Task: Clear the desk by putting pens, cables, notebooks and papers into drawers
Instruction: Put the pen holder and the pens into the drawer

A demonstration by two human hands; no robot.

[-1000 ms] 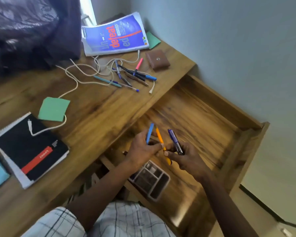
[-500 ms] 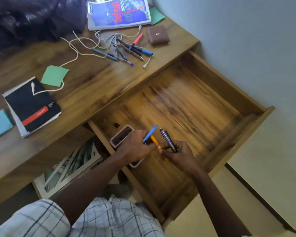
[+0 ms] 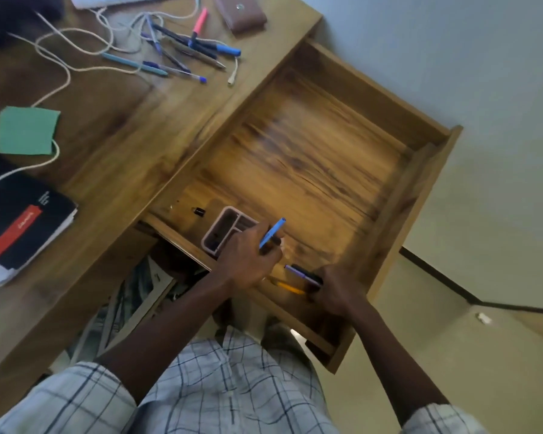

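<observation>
Over the near end of the open drawer (image 3: 311, 158), your left hand (image 3: 248, 260) was curled around a blue pen (image 3: 273, 232), whose far end stuck out past your knuckles. Your right hand (image 3: 336, 294) sat just beside it, nearer the drawer's front corner. Its fingers were wrapped around a purple pen (image 3: 300, 274) that pointed back toward your left hand. A dark pen seemed to lie against it in the same grip, though blur made that hard to confirm. Between the two hands an orange pen (image 3: 287, 287) lay low over the drawer floor, and whether either hand held it could not be told. A small compartmented organizer (image 3: 215, 228) stood in the drawer, partly hidden behind your left hand, with a little black object (image 3: 198, 211) near it. Up on the desk (image 3: 132, 142) a loose cluster of pens (image 3: 182, 57) lay tangled with a white cable (image 3: 65, 73), with a pink highlighter (image 3: 199, 23) and a brown pouch (image 3: 243, 15) beside them. Farther left lay a green paper note (image 3: 27, 130) and a black notebook (image 3: 16, 220) with a red band.
</observation>
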